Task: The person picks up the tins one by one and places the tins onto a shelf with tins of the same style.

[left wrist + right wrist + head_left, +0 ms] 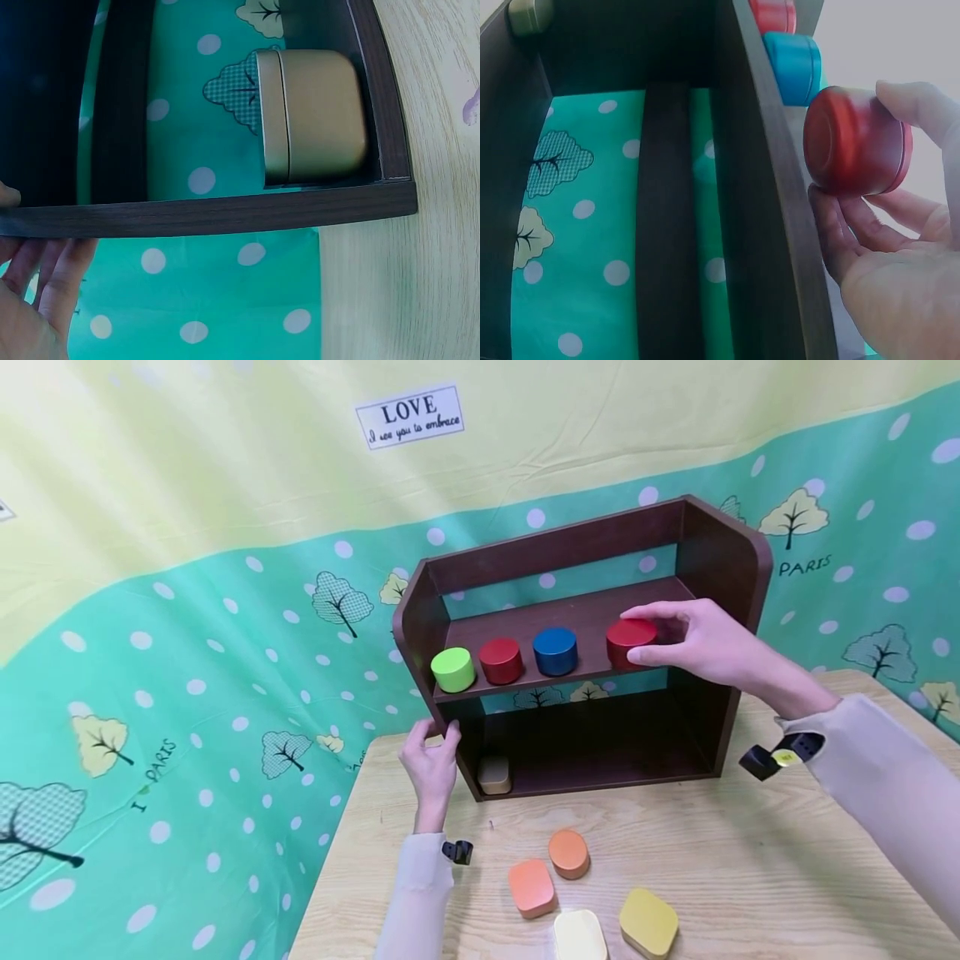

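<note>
A dark wooden shelf unit stands at the back of the table. On its upper board sit a green tin, a red tin and a blue tin in a row. My right hand grips a second red round tin at the right end of that board, just above the board's edge. My left hand holds the shelf's left side panel near its foot. A beige tin lies in the lower left corner.
On the light wooden table in front lie two orange tins, a cream tin and a yellow tin. A green dotted cloth hangs behind and left of the table.
</note>
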A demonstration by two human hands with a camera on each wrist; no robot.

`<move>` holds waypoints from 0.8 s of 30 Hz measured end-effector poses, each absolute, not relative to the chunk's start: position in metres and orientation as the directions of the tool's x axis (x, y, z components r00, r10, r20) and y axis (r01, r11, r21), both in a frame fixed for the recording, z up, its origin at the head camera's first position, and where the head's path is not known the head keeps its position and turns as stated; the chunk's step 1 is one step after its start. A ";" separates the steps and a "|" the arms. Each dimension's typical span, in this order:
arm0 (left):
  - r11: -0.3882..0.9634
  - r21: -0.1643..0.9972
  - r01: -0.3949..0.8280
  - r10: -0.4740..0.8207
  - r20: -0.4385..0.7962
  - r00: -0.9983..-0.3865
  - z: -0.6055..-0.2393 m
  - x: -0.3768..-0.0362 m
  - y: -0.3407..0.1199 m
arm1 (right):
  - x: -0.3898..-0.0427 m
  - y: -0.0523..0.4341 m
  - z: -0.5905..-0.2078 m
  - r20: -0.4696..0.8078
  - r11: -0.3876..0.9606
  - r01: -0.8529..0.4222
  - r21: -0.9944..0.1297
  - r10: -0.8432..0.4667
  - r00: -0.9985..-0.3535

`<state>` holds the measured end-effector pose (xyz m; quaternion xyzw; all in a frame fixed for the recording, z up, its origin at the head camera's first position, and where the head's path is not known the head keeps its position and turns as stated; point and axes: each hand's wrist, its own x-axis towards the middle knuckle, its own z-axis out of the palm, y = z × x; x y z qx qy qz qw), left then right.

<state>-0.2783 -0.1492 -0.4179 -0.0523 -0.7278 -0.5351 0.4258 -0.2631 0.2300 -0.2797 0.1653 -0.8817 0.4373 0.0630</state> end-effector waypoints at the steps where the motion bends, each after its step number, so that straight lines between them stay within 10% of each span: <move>1: 0.424 0.733 0.532 -0.378 0.677 -0.632 -0.416 -0.276 -0.148 | -0.265 0.230 -0.279 0.253 0.567 -0.345 -0.748 -0.237 -0.938; 24: 0.422 0.731 0.536 -0.353 0.677 -0.645 -0.442 -0.299 -0.166 | -0.288 0.215 -0.280 0.208 0.596 -0.340 -0.728 -0.281 -0.937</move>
